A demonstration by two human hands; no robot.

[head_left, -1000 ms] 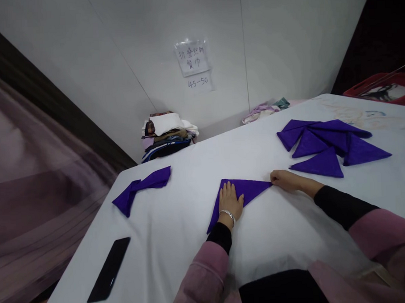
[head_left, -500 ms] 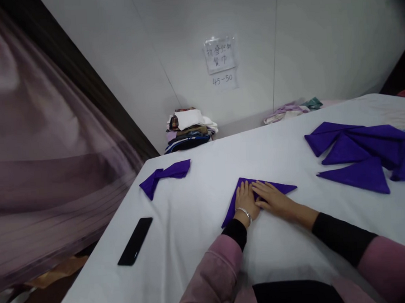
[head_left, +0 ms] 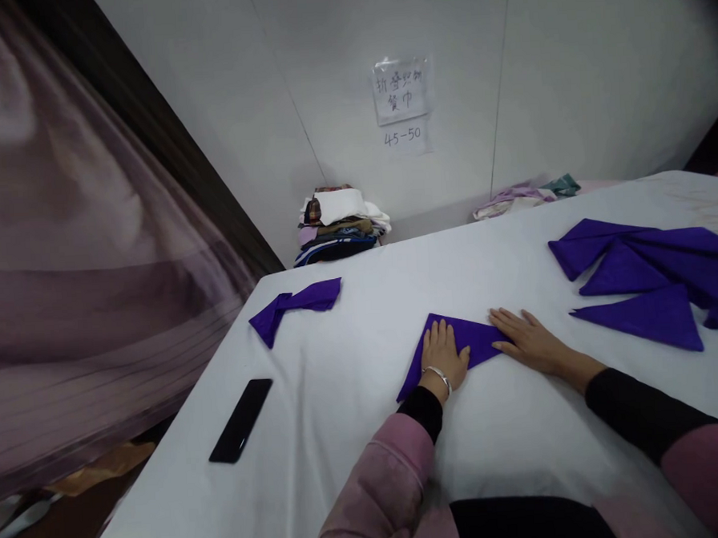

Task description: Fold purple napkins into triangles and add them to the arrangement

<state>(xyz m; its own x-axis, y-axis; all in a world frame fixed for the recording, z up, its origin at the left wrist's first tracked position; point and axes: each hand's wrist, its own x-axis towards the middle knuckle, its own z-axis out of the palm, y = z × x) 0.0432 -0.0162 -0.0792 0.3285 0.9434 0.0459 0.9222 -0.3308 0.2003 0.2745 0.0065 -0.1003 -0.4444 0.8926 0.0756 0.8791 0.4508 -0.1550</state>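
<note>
A purple cloth napkin [head_left: 474, 339], folded into a triangle, lies flat on the white-covered table [head_left: 367, 429] in front of me. My left hand [head_left: 445, 357], with a silver bracelet at the wrist, rests palm down on its left part, fingers stretched out. Flat on the napkin's right corner lies my right hand [head_left: 528, 340], its fingers extended and partly hiding that corner. Neither hand grips anything.
Several folded purple napkins [head_left: 653, 269] lie at the right. A twisted purple cloth [head_left: 297, 304] is at the far left, with a black phone [head_left: 240, 420] nearer me. Stacked clothes [head_left: 338, 226] stand beyond the table's far edge, below a paper sign [head_left: 401, 90] on the wall.
My right hand has slid right along the napkin, from beside my left hand to the right corner. My left hand stays on the cloth, its thumb now spread. The view has shifted slightly.
</note>
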